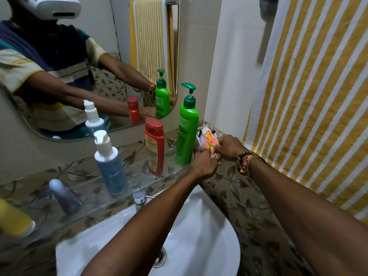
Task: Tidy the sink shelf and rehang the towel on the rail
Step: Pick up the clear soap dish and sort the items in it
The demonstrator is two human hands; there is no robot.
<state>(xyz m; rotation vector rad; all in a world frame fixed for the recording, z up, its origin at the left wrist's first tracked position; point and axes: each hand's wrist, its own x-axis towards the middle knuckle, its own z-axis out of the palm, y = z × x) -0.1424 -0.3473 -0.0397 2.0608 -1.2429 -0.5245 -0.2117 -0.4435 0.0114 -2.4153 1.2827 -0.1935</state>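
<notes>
Both hands work at the far right end of the glass shelf (pixel 137 182). There a small heap of sachets (pixel 209 138) lies in the corner just right of the green pump bottle (pixel 186 132). The left hand (pixel 204 164) pinches the near edge of the heap with curled fingers. The right hand (pixel 229 146), with beads at its wrist, grips it from the right, probably to square the loose packets into one stack and keep them from sliding off the glass.

The green bottle, the red bottle (pixel 154 146) and the blue pump bottle (pixel 111 168) stand upright in a spaced row. A grey tube (pixel 63 196) and a yellow bottle (pixel 14 220) lie on their sides at the near left, so that end looks not yet tidied.

The striped towel (pixel 310 96) hangs flat on the right wall, and its top runs out of view.
</notes>
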